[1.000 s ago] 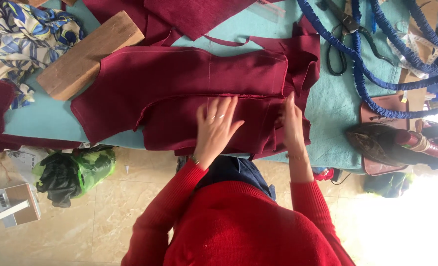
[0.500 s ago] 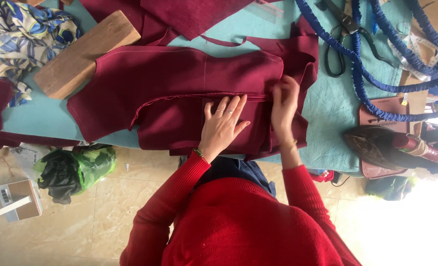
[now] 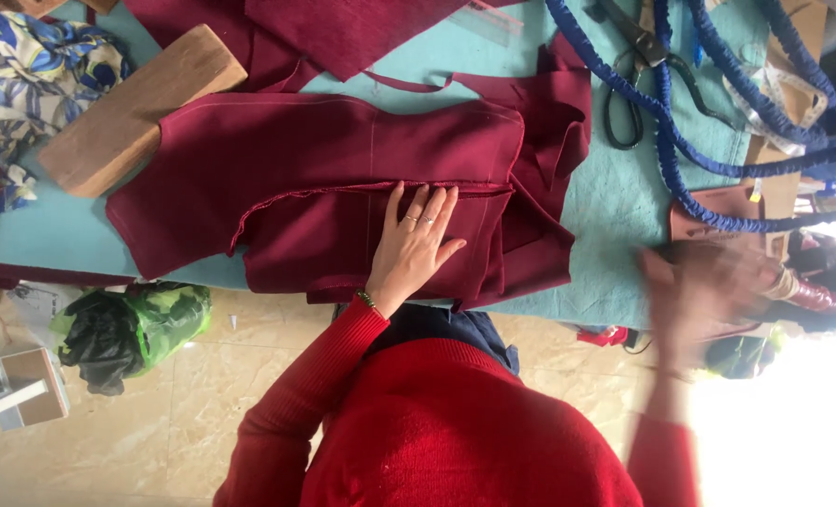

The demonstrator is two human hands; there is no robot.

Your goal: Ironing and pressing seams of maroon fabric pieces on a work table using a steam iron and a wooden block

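Your left hand lies flat on the maroon fabric piece, fingers spread and pressing down, palm near the folded edge that runs across the cloth. It pinches nothing; it only pins the layers to the turquoise counter. Your right hand is off the cloth, over the counter's edge to the right, and it is too blurred to say whether its grip is spread or closed.

The fabric lies in the middle of the counter, one layer folded over another, with more maroon pieces above it and a loose flap at its right end. It looks like soft, fairly thick woven cloth: light, limp, and likely to slide layer on layer if you lift it by one corner. It should not tear or bruise, so a firm hold is safe. Judging by how it drapes, the best place to take it is along the folded edge just above your fingertips, or at the seam line near the right end, keeping the flat hand down.

A wooden block rests at the cloth's upper left, touching it. Scissors and a blue cord lie well to the right.
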